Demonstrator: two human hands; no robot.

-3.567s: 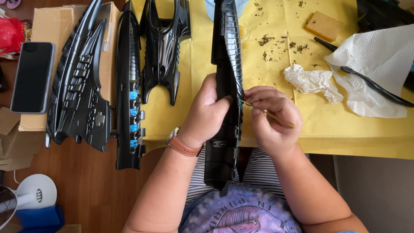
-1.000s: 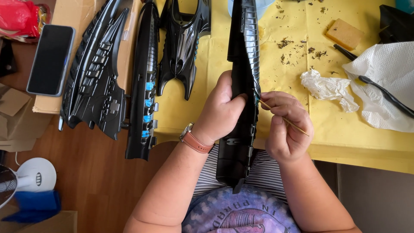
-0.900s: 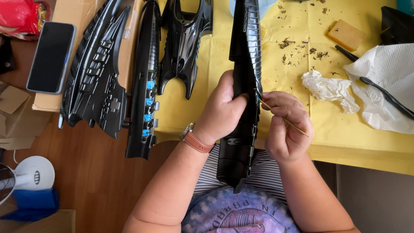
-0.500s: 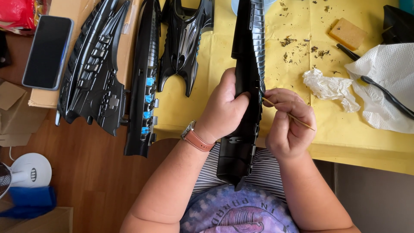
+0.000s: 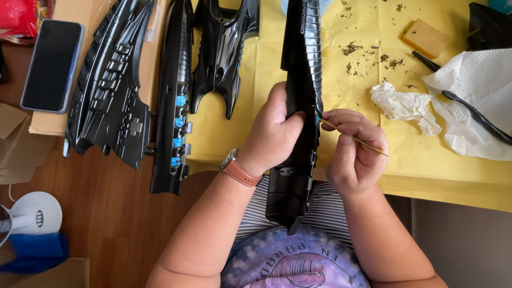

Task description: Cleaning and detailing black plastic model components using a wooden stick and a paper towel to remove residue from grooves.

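Left hand: my left hand is wrapped around the long black plastic panel, thumb over its front face, fingers behind; a brown-strapped watch sits on that wrist.
Right hand: my right hand is pinched closed on a thin wooden stick, held between thumb and fingertips.
Stick tip: it points toward 10 o'clock and meets the panel's right edge, at a small blue spot, as far as I can tell.
Panel position: it runs from 12 o'clock on the yellow tablecloth down to 6 o'clock over my lap, roughly centred in view.
Other parts: at 10 o'clock I see three more black pieces lying side by side, a wide ribbed piece, a narrow strip with blue clips and a forked piece.
At 9 to 10 o'clock: a dark phone lies face up on cardboard.
At 2 o'clock: a crumpled tissue, a white paper towel with a black brush across it, a tan sponge block, and dark crumbs scattered on the cloth.
At 8 o'clock: a small white fan stands on the wooden floor.
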